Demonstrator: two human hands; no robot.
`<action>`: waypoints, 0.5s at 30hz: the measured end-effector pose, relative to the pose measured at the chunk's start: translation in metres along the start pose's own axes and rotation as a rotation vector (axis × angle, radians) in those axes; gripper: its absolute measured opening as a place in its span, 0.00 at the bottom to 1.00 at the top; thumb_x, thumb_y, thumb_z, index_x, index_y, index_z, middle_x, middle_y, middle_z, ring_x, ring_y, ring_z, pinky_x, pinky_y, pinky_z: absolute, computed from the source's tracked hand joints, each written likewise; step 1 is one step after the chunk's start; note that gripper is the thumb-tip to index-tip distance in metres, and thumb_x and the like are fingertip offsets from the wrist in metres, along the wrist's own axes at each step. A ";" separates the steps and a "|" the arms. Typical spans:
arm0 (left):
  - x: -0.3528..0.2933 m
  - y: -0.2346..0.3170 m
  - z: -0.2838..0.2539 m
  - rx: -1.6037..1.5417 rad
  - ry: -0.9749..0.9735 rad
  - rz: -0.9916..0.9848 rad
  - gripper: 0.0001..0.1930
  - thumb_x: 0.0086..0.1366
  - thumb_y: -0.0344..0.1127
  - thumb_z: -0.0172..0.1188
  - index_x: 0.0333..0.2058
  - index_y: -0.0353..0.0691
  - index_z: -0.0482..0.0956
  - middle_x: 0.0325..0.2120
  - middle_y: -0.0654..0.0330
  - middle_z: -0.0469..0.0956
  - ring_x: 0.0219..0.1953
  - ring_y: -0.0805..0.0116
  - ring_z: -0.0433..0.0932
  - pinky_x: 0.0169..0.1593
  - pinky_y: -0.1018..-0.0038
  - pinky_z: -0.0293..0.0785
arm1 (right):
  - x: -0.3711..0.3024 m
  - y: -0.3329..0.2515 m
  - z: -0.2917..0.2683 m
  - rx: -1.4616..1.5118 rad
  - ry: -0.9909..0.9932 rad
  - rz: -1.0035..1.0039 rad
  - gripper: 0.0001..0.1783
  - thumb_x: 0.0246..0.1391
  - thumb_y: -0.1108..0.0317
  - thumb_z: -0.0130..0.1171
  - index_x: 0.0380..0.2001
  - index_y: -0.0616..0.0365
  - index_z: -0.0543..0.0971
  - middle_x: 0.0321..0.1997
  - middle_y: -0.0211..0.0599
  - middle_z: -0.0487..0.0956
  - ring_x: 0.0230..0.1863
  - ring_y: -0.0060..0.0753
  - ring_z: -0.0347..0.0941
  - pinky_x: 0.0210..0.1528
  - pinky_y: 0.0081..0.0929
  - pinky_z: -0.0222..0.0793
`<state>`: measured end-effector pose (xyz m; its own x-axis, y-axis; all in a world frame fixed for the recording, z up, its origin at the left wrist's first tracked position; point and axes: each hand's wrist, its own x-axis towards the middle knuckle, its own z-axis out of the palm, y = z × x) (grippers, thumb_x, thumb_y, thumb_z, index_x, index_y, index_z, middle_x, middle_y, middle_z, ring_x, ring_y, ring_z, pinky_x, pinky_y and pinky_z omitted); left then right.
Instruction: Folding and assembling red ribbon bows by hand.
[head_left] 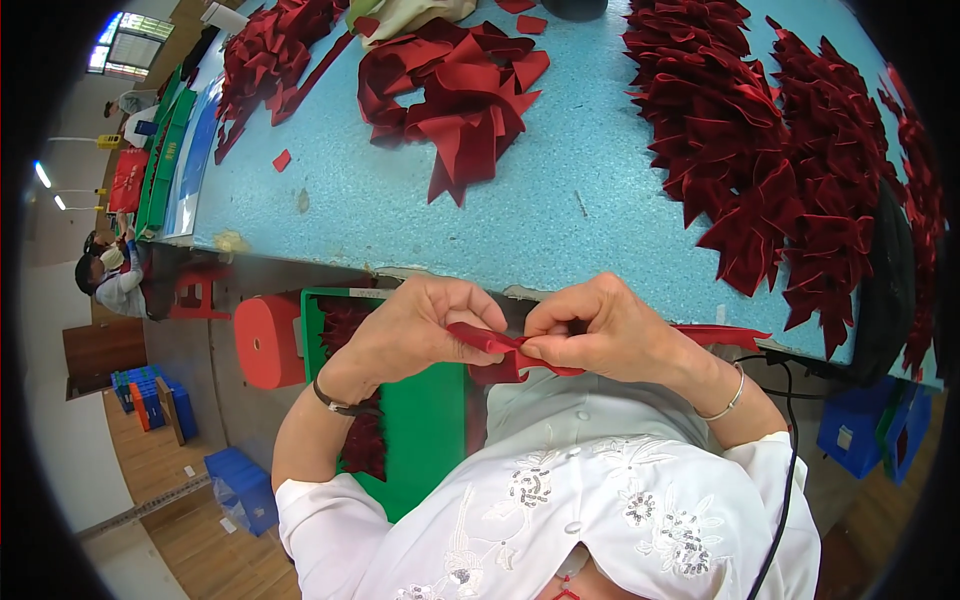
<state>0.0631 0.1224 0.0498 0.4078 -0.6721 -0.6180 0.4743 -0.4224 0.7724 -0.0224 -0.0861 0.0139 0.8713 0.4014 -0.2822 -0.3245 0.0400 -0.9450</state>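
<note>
Between my hands, just off the table's front edge, is a folded red ribbon (493, 372). My left hand (425, 325) pinches its left end between thumb and fingers. With thumb and fingertips pressed together, my right hand (600, 330) grips the ribbon's middle. A red strip (722, 335) shows beyond my right wrist, along the table edge; whether it joins the ribbon in my hands is hidden. Farther in on the blue table (400, 225) lies a loose heap of red ribbon (470, 110) with notched tails.
Rows of dark red bows (715, 140) cover the table's right side. Another ribbon pile (270, 60) lies at the far left. A green crate (415, 430) with red pieces stands by my left forearm, beside a red stool (268, 340). A black cable (785, 470) hangs at my right.
</note>
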 end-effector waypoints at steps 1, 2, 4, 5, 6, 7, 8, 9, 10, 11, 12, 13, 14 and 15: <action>0.000 0.000 0.001 0.010 0.013 0.008 0.15 0.48 0.19 0.65 0.37 0.31 0.77 0.26 0.62 0.80 0.29 0.78 0.77 0.37 0.83 0.73 | 0.000 0.002 0.001 -0.072 0.037 -0.079 0.05 0.47 0.72 0.61 0.26 0.63 0.80 0.18 0.28 0.75 0.19 0.14 0.66 0.21 0.18 0.60; 0.001 0.000 0.002 0.019 0.026 0.016 0.13 0.48 0.19 0.65 0.35 0.31 0.78 0.26 0.63 0.79 0.29 0.78 0.77 0.37 0.82 0.72 | 0.000 0.005 0.003 -0.144 0.073 -0.158 0.04 0.46 0.74 0.61 0.26 0.64 0.80 0.18 0.30 0.76 0.19 0.16 0.67 0.21 0.19 0.61; 0.001 -0.001 0.003 0.029 0.039 0.025 0.12 0.49 0.19 0.64 0.34 0.32 0.78 0.26 0.64 0.79 0.28 0.78 0.76 0.36 0.82 0.72 | 0.000 0.009 0.005 -0.216 0.110 -0.239 0.03 0.45 0.75 0.61 0.25 0.64 0.79 0.19 0.32 0.76 0.19 0.19 0.68 0.21 0.21 0.62; 0.002 -0.002 0.004 0.034 0.048 0.016 0.10 0.50 0.20 0.64 0.34 0.32 0.79 0.26 0.63 0.79 0.28 0.79 0.76 0.36 0.82 0.72 | 0.000 0.011 0.006 -0.323 0.164 -0.368 0.03 0.43 0.76 0.61 0.25 0.64 0.79 0.19 0.33 0.75 0.19 0.23 0.69 0.21 0.23 0.63; 0.002 -0.002 0.004 0.039 0.056 0.007 0.09 0.51 0.21 0.64 0.33 0.32 0.79 0.26 0.63 0.80 0.28 0.79 0.76 0.35 0.82 0.72 | 0.001 0.013 0.007 -0.430 0.219 -0.497 0.04 0.42 0.77 0.61 0.25 0.63 0.78 0.19 0.35 0.75 0.19 0.26 0.70 0.21 0.25 0.64; 0.003 -0.003 0.004 0.044 0.064 -0.003 0.07 0.52 0.22 0.64 0.32 0.32 0.80 0.26 0.62 0.80 0.28 0.79 0.76 0.35 0.82 0.72 | 0.000 0.013 0.007 -0.537 0.273 -0.627 0.04 0.41 0.78 0.61 0.25 0.63 0.78 0.18 0.37 0.74 0.19 0.30 0.70 0.21 0.26 0.64; 0.003 -0.004 0.004 0.044 0.065 -0.002 0.07 0.52 0.22 0.64 0.32 0.32 0.80 0.26 0.62 0.80 0.28 0.79 0.76 0.35 0.82 0.72 | 0.000 0.013 0.008 -0.537 0.272 -0.628 0.04 0.41 0.78 0.61 0.25 0.63 0.78 0.18 0.37 0.74 0.19 0.30 0.70 0.21 0.26 0.64; 0.004 -0.005 0.004 0.071 0.076 -0.006 0.07 0.52 0.23 0.64 0.32 0.32 0.80 0.26 0.62 0.80 0.28 0.79 0.76 0.35 0.82 0.72 | -0.001 0.014 0.009 -0.592 0.285 -0.635 0.04 0.40 0.78 0.61 0.24 0.63 0.78 0.18 0.37 0.73 0.20 0.32 0.70 0.20 0.27 0.65; 0.005 -0.006 0.004 0.098 0.086 -0.010 0.06 0.52 0.23 0.64 0.31 0.33 0.81 0.26 0.62 0.80 0.28 0.79 0.76 0.35 0.82 0.72 | -0.002 0.014 0.010 -0.647 0.299 -0.642 0.05 0.39 0.78 0.61 0.24 0.62 0.77 0.18 0.37 0.72 0.20 0.34 0.70 0.20 0.27 0.65; 0.005 -0.007 0.005 0.126 0.096 -0.014 0.05 0.52 0.23 0.64 0.30 0.33 0.81 0.25 0.62 0.80 0.28 0.79 0.76 0.35 0.82 0.72 | -0.003 0.014 0.011 -0.702 0.313 -0.648 0.05 0.39 0.79 0.61 0.24 0.62 0.77 0.17 0.38 0.71 0.20 0.36 0.69 0.20 0.28 0.65; 0.004 -0.007 0.006 0.126 0.097 -0.013 0.05 0.52 0.23 0.64 0.30 0.33 0.81 0.25 0.62 0.80 0.28 0.79 0.76 0.35 0.82 0.72 | -0.004 0.014 0.012 -0.702 0.313 -0.649 0.05 0.39 0.79 0.61 0.24 0.62 0.77 0.17 0.38 0.71 0.20 0.36 0.69 0.20 0.28 0.65; 0.004 -0.006 0.007 0.126 0.108 -0.015 0.05 0.52 0.23 0.64 0.30 0.33 0.81 0.25 0.62 0.80 0.28 0.79 0.76 0.34 0.82 0.72 | -0.004 0.014 0.012 -0.707 0.330 -0.653 0.05 0.39 0.79 0.61 0.24 0.62 0.77 0.17 0.37 0.71 0.20 0.35 0.69 0.20 0.28 0.65; 0.004 -0.005 0.008 0.125 0.120 -0.017 0.05 0.52 0.23 0.64 0.30 0.33 0.81 0.25 0.62 0.80 0.28 0.79 0.76 0.34 0.82 0.72 | -0.005 0.014 0.012 -0.712 0.348 -0.656 0.05 0.39 0.79 0.61 0.24 0.62 0.77 0.18 0.37 0.71 0.20 0.35 0.69 0.20 0.28 0.65; 0.004 -0.005 0.010 0.124 0.132 -0.019 0.05 0.52 0.24 0.64 0.30 0.33 0.81 0.25 0.61 0.80 0.28 0.78 0.76 0.34 0.81 0.72 | -0.006 0.013 0.012 -0.717 0.365 -0.658 0.05 0.39 0.79 0.61 0.24 0.61 0.77 0.18 0.36 0.71 0.20 0.34 0.69 0.20 0.28 0.64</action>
<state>0.0548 0.1160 0.0455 0.5022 -0.5814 -0.6401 0.3862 -0.5115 0.7676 -0.0364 -0.0767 0.0050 0.8939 0.1912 0.4053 0.4468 -0.4509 -0.7727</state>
